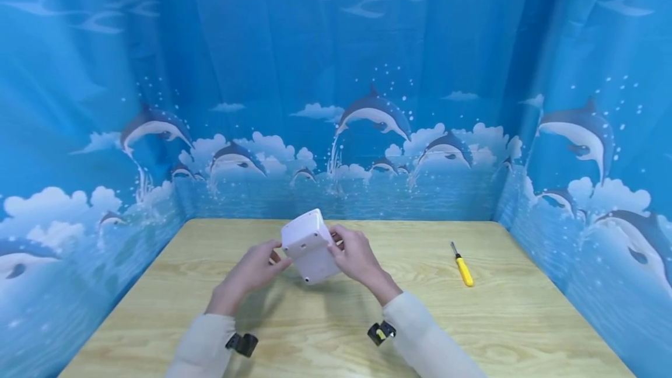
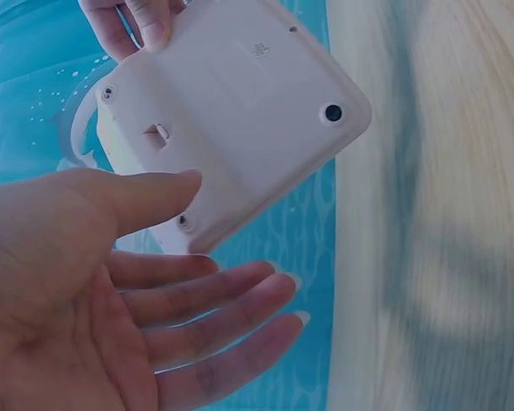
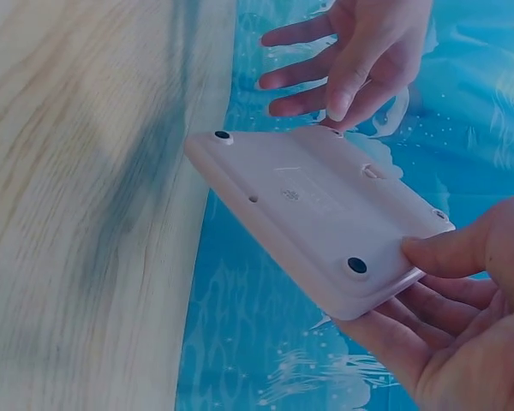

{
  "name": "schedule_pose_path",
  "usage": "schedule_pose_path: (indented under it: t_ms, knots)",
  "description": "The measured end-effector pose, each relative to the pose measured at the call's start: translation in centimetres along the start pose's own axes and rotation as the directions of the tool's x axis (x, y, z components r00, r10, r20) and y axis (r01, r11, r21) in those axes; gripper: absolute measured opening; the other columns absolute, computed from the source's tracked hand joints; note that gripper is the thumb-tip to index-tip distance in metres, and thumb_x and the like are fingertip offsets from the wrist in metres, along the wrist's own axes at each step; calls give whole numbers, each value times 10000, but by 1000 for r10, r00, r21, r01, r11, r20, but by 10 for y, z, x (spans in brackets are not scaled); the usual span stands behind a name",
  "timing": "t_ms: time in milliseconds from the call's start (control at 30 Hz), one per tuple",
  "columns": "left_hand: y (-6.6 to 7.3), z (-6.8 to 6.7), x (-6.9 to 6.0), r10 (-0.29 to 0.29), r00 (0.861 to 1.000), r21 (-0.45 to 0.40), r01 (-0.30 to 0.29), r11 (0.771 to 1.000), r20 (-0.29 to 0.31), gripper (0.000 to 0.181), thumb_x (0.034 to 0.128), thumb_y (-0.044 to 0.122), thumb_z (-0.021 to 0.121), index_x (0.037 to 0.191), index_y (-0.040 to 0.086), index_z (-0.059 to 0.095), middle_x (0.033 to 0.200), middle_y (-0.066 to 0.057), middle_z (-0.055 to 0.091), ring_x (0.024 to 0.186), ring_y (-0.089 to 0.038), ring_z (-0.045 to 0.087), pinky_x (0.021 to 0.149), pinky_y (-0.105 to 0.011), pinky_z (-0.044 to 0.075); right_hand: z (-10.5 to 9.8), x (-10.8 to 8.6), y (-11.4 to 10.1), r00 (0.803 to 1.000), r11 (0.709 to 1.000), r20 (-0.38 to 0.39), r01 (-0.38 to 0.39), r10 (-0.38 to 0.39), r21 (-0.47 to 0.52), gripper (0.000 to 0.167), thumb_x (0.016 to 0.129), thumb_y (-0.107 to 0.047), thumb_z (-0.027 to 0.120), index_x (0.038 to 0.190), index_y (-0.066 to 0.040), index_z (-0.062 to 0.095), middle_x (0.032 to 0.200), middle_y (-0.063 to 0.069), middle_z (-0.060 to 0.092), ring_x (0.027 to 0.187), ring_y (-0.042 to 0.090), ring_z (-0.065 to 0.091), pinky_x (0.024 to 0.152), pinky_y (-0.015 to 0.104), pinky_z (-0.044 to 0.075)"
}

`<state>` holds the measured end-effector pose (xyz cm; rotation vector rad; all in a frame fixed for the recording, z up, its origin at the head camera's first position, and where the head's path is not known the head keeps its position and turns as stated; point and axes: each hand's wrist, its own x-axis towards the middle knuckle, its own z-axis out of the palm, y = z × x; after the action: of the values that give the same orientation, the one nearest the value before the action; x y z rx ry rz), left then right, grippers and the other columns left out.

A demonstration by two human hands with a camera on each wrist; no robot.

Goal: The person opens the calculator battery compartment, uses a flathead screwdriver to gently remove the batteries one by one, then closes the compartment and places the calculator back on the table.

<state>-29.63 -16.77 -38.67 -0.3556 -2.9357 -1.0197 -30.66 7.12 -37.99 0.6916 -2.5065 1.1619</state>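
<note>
Head view: pale pink plastic device (image 1: 317, 264) up between both hands, over wood table (image 1: 336, 331), underside facing wearer, thicker end up. Long axis hard to call tbh, looks kinda square. Yellow-handled screwdriver (image 1: 463, 270) well right of right hand (image 1: 357, 255).

Left wrist view: dark round foot (image 2: 332, 113), small latch (image 2: 160, 134). Left hand (image 2: 111, 282) loose, fingers straight, contact unclear.

Right wrist view: right hand pinching device's side, thumb on underside.

One left hand (image 1: 253, 269) and one right hand (image 1: 358, 255) can be seen, plus two pale sleeves (image 1: 202, 347) and two black wrist cameras (image 1: 242, 344). Just one pale plastic device (image 1: 317, 260) gets spotted, and only one yellow-handled screwdriver (image 1: 464, 270) and one wooden table (image 1: 525, 325) are counted.
</note>
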Motion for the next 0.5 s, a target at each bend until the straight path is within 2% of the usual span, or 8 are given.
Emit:
schedule_pose_path:
  t_ms: [67, 333, 500]
  knots:
    - [1, 2, 1, -2, 1000, -21, 2, 1000, -5, 492, 987, 208, 689, 1390, -42, 557, 1043, -159, 732, 905, -243, 701, 747, -406, 600, -1, -1, 1, 1000, 1000, 6, -13, 13, 21, 210, 952, -5, 667, 1161, 4, 685, 1044, 176, 757, 838, 226, 728, 724, 312, 623]
    - [4, 9, 5, 65, 996, -89, -70, 994, -57, 576, 980, 172, 697, 1471, -28, 469, 1070, -178, 698, 863, -221, 697, 722, -372, 595, -7, -1, 5, 999, 994, 3, -51, 51, 95, 217, 933, 29, 669, 1150, 40, 670, 1039, 216, 748, 822, 256, 736, 710, 317, 632]
    - [7, 14, 5, 89, 991, -107, -99, 989, -97, 646, 974, 140, 706, 1521, -17, 400, 1132, -185, 694, 868, -198, 698, 717, -338, 602, -9, -2, 7, 998, 993, 4, -67, 67, 93, 231, 921, 35, 672, 1152, 37, 666, 1034, 209, 748, 815, 243, 731, 713, 312, 629]
